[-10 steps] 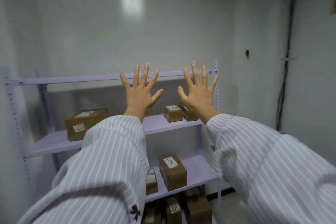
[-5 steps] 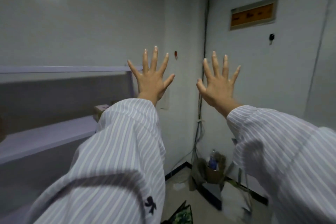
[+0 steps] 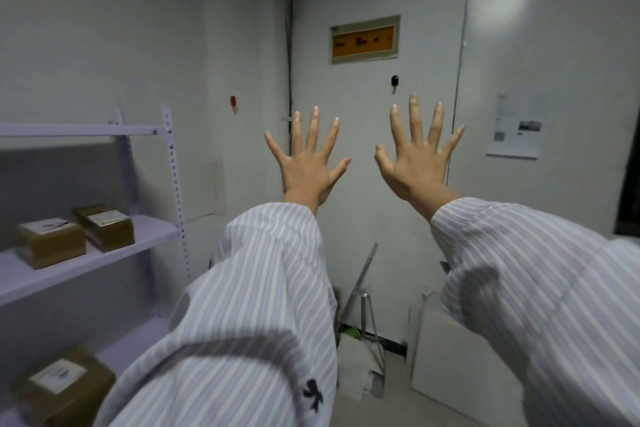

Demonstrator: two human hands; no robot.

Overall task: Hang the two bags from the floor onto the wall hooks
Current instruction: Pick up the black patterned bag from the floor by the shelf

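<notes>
- on your left, a shelf (image 3: 149, 236) carries brown boxes (image 3: 52, 243).
- a red hook (image 3: 233, 103) sits on the wall right of it.
- your left hand (image 3: 306, 166) is raised, fingers spread, holding nothing.
- a black hook (image 3: 394, 81) sits higher on the wall.
- your right hand (image 3: 417, 163) is raised, spread and empty too.
- pale things (image 3: 356, 364) lie low on the floor (image 3: 398, 402); you can't tell if they're bags.
</notes>
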